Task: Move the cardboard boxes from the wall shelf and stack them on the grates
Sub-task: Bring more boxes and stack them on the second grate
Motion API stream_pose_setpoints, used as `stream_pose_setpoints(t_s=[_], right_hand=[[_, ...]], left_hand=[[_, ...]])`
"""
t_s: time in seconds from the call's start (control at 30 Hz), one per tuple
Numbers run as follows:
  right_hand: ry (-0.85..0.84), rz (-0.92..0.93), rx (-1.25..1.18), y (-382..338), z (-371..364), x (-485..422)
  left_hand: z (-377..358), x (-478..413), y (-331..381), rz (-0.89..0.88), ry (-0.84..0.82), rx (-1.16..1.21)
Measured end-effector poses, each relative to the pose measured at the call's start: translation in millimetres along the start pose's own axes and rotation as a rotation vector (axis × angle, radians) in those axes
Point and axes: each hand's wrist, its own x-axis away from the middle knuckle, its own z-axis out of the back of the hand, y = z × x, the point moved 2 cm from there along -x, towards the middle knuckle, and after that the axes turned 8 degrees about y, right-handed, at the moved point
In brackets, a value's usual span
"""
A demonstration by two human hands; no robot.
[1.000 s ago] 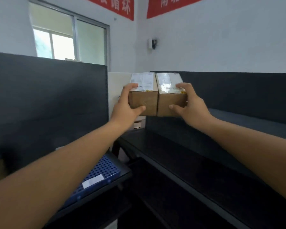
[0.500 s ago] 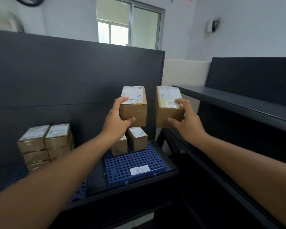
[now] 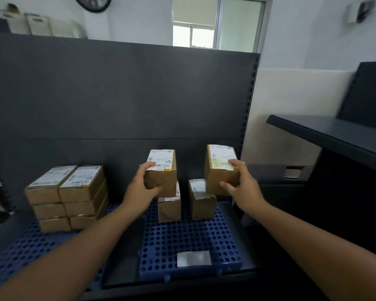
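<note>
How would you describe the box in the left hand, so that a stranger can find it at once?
Look at the blue grate on the right, before the dark back panel. Two small boxes stand at its back; above the left one, the left hand holds a cardboard box. Unlike those two, it hangs in the air, gripped by fingers.

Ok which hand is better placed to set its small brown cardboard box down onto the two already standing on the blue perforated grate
Left, probably. The left hand holds its box almost directly over the left standing box. The right hand holds its box offset right of the other standing box.
</note>
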Motion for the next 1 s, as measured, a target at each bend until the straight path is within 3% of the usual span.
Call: stream_pose_setpoints(t_s=[0.53,1.0], right_hand=[[-0.212,0.010,0.015,70,-79,-48],[-0.199,-0.015,0.011,61,-70,-42]], left_hand=[[-47,-25,-50,-0.008,-0.024,-0.146],[-44,-15,-48,0.012,0.002,-0.184]])
